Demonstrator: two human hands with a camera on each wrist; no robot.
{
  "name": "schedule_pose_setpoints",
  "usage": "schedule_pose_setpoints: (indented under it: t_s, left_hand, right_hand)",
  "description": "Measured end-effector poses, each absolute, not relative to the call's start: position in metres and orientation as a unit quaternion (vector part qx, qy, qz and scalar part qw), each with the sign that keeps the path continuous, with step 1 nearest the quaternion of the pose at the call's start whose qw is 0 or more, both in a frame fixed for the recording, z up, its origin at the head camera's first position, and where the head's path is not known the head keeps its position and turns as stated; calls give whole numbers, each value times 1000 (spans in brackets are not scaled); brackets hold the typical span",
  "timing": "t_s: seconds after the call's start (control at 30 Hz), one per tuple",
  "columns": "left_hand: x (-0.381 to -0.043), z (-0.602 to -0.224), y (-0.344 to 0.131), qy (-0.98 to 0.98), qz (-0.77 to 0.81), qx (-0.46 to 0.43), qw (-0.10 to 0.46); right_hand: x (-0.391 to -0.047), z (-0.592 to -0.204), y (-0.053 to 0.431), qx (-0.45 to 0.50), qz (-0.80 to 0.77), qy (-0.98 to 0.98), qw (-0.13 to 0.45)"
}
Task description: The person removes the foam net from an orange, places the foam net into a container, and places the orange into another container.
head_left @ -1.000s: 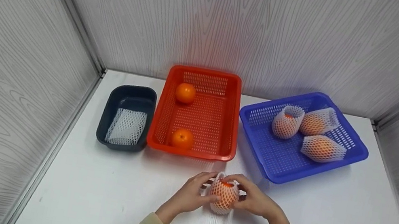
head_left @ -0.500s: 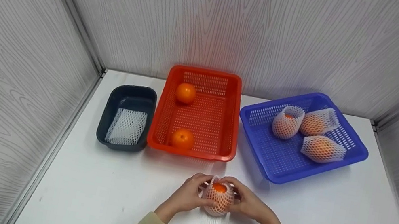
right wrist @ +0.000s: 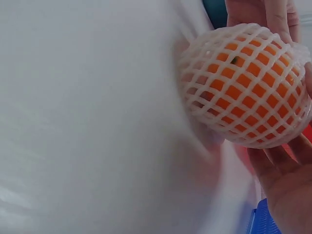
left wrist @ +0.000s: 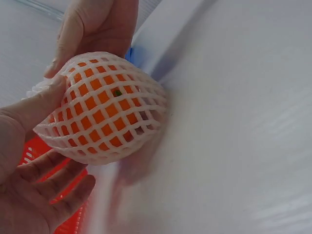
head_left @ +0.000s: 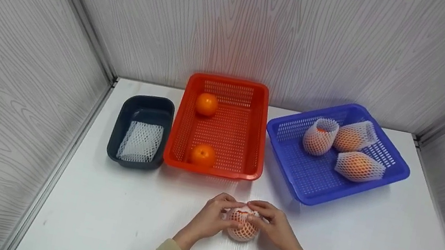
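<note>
An orange in a white foam net sleeve [head_left: 242,228] stands on the white table between the two hands. From its left side the left hand [head_left: 211,218] holds it, thumb across the front, other fingers behind. On the right, the right hand [head_left: 277,231] pinches the sleeve near its top, fingertips by the left hand's. The left wrist view shows the netted orange [left wrist: 105,109] with its small green stem spot through the mesh, and the left thumb [left wrist: 41,105] pressed on it. In the right wrist view the right hand's fingers [right wrist: 280,163] lie along the netted orange [right wrist: 243,90].
Behind the hands stands a red basket [head_left: 214,171] with two bare oranges. To its right, a blue basket [head_left: 309,177] holds three netted oranges. A dark tray [head_left: 148,102] at left holds white foam net sleeves [head_left: 141,142]. Grey wood-grain walls surround the table.
The netted orange has shifted slightly left and toward the person. The sleeve's raised top rim has been drawn in over the orange, and the right hand has moved over the top.
</note>
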State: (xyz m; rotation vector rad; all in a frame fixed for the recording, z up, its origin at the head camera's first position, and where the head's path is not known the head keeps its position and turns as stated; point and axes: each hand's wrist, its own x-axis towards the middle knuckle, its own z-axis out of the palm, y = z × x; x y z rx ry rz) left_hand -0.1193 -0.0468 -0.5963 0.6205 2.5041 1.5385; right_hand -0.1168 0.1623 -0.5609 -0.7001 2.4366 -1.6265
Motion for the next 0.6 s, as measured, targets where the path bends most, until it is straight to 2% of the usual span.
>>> schedule_pose_setpoints:
  t_s: [0.13, 0.27, 0.4, 0.6]
  left_hand:
    - [-119, -594, -46, 835, 504, 213, 54]
    - [-119, -589, -42, 839, 501, 209, 37]
    - [-120, -581, -37, 860, 467, 207, -5]
    - [-119, -579, -30, 880, 436, 183, -55]
  right_hand:
    - [-115, -562, 159, -233, -546, 805, 13]
    - [-115, -564, 157, -238, -560, 794, -8]
    - [-116, -566, 158, -231, -581, 780, 14]
    - [-117, -568, 163, -217, -588, 775, 78]
